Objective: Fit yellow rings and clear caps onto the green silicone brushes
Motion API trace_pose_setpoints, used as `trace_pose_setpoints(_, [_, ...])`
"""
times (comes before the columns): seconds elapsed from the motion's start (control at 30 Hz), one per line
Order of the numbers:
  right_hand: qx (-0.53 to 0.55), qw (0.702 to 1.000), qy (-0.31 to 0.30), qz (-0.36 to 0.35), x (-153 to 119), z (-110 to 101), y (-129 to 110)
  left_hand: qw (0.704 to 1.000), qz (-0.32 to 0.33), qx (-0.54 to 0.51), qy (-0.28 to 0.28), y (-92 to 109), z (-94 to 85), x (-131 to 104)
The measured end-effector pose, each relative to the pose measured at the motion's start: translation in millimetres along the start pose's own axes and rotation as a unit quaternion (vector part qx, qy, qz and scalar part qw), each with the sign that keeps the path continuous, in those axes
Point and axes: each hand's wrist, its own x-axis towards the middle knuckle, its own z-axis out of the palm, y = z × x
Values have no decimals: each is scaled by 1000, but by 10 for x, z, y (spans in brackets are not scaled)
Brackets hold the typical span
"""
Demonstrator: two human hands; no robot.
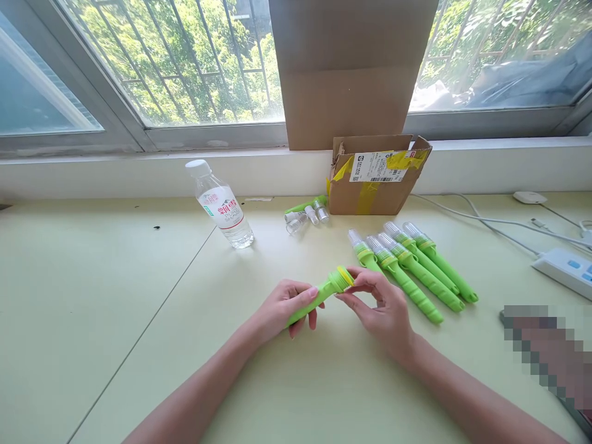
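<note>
My left hand (292,303) is wrapped around a green plastic handle (326,290), which points up and to the right over the table. A yellow ring (345,276) sits at the handle's wide end. Thumb and fingers of my right hand (380,306) are closed on that ring's edge; whether they also pinch something small cannot be made out. Just beyond my right hand, several similar green handles with clear caps (407,259) lie side by side at a slant. Farther back rest loose clear caps and small white parts (311,216), with another green handle (303,205) behind them.
A water bottle (225,209) stands at the back left. An open cardboard box (377,185) is against the wall below the window. On the right are a white power strip (567,269), cables (493,228) and a pixelated object (546,351) near the table's edge.
</note>
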Motion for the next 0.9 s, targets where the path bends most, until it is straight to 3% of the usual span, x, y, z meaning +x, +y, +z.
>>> trace_pose_setpoints(0.13, [16, 999, -35, -4, -3, 7, -10, 999, -2, -22, -28, -13, -30, 1])
trace_pose_setpoints(0.3, [-15, 998, -7, -59, 1, 11, -41, 1000, 0, 0, -14, -6, -5, -3])
trace_pose_setpoints(0.37, [-24, 997, 3, -79, 4, 13, -44, 999, 12, 23, 18, -9, 39, 3])
trace_pose_setpoints(0.5, [-35, 996, 16, -79, -1, 20, -15, 978, 80, 87, 175, -41, 138, 33])
trace_pose_setpoints(0.57, [-33, 997, 19, -67, -4, 25, 2, 962, 104, 125, 221, -62, 172, 47])
trace_pose_setpoints(0.77, [-23, 999, 24, -35, 10, 22, -1, 941, 129, 185, 254, -91, 230, 53])
trace_pose_setpoints(0.9, [-20, 999, 22, -25, 10, 10, -11, 949, 109, 168, 242, -69, 255, 35])
